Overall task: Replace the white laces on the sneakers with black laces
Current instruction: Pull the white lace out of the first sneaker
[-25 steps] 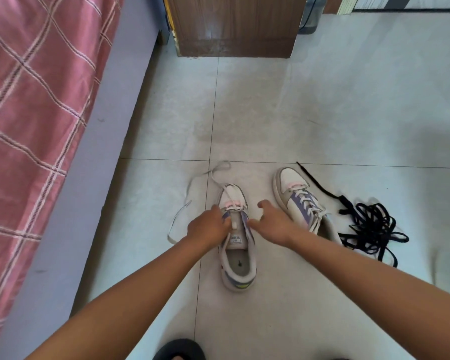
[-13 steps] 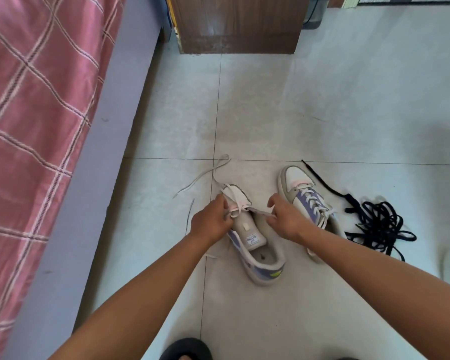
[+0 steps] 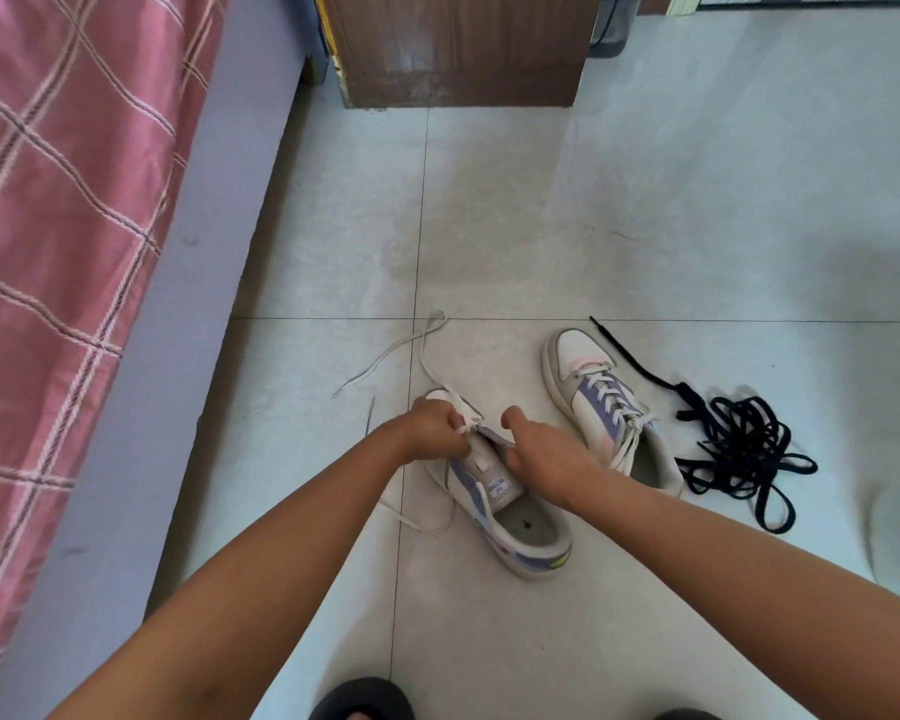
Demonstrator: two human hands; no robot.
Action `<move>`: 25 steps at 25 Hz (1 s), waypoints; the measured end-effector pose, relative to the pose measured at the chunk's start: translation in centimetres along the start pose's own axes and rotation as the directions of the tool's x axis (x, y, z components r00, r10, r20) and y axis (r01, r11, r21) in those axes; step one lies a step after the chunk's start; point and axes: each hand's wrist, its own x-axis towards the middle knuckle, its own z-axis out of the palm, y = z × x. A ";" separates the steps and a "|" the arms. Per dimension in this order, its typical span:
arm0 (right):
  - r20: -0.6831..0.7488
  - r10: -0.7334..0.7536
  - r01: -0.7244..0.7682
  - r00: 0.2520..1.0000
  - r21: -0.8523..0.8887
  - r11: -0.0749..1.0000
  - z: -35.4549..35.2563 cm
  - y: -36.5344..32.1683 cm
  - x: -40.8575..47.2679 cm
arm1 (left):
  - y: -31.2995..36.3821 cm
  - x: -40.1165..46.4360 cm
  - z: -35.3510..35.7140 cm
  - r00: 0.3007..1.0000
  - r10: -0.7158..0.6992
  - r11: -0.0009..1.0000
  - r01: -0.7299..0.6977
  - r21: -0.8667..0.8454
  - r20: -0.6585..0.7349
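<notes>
The near sneaker [image 3: 505,504] lies on the floor [image 3: 541,210], toe away from the person, so the eyelets face up. The left hand [image 3: 434,427] pinches the white lace [image 3: 427,350] near the toe, prob. to pull it out; the right hand [image 3: 544,452] grips the shoe's side to steady it. The black laces [image 3: 739,449] wait in a pile just beside the 2nd sneaker [image 3: 601,407], which is laced in white.

Home bedroom, floor level. Bed [image 3: 48,200] with pink plaid cover and grey-lilac side panel, far left of left hand [image 3: 435,426]. Pale tiled floor [image 3: 645,226] under both hands. Wooden cabinet base [image 3: 463,49] well beyond hands. Sneakers [image 3: 593,402] on floor.
</notes>
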 end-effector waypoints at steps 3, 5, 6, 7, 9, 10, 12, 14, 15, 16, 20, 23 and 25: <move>0.074 0.001 0.023 0.997 -0.310 0.950 0.0 0.2 -0.3 | -0.1 -0.7 -0.5 0.988 -0.060 0.954 0.099 -0.283 0.142; 0.107 -0.047 0.091 0.993 -0.451 0.888 -0.6 0.5 -0.9 | -0.6 -0.8 -0.8 0.986 -0.042 0.896 0.108 -0.431 0.160; 0.110 -0.058 0.104 0.992 -0.482 0.870 -1.0 0.6 -1.2 | -0.8 -1.0 -1.1 0.986 -0.022 0.873 0.101 -0.477 0.167; 0.107 -0.059 0.105 0.992 -0.498 0.861 -1.3 0.7 -1.5 | -0.9 -1.1 -1.4 0.984 0.005 0.856 0.088 -0.510 0.179; 0.108 -0.044 0.093 0.993 -0.507 0.857 -1.8 0.9 -1.5 | -0.4 -1.7 -2.5 0.979 0.079 0.822 0.044 -0.568 0.190; 0.113 -0.031 0.084 0.993 -0.506 0.858 -1.9 1.1 -1.5 | -0.1 -2.0 -3.2 0.980 0.110 0.781 0.019 -0.625 0.167; 0.132 -0.006 0.073 0.991 -0.507 0.859 -2.1 2.0 -1.9 | 0.6 -2.6 -5.6 0.989 0.132 0.598 -0.030 -0.801 0.061; 0.167 0.020 0.068 0.986 -0.506 0.860 -1.9 3.3 -2.5 | 1.1 -3.4 -8.7 0.989 0.118 0.373 -0.122 -0.920 -0.084; 0.180 0.033 0.064 0.983 -0.504 0.861 -1.7 3.8 -2.9 | 1.2 -3.8 -10.4 0.983 0.108 0.264 -0.174 -0.949 -0.150; 0.185 0.043 0.056 0.982 -0.499 0.865 -1.5 4.2 -3.2 | 1.4 -4.1 -11.9 0.973 0.104 0.150 -0.220 -0.964 -0.205; 0.189 0.054 0.046 0.981 -0.488 0.872 -0.2 5.0 -3.5 | 3.7 -5.8 -17.7 0.889 0.096 -0.358 -0.389 -0.849 -0.447; 0.175 0.037 0.050 0.984 -0.467 0.883 0.4 5.4 -3.4 | 6.3 -7.6 -21.3 0.780 0.096 -0.613 -0.444 -0.654 -0.619; 0.169 0.030 0.051 0.985 -0.454 0.889 0.3 5.3 -3.5 | 7.0 -7.6 -21.5 0.769 0.132 -0.491 -0.498 -0.715 -0.626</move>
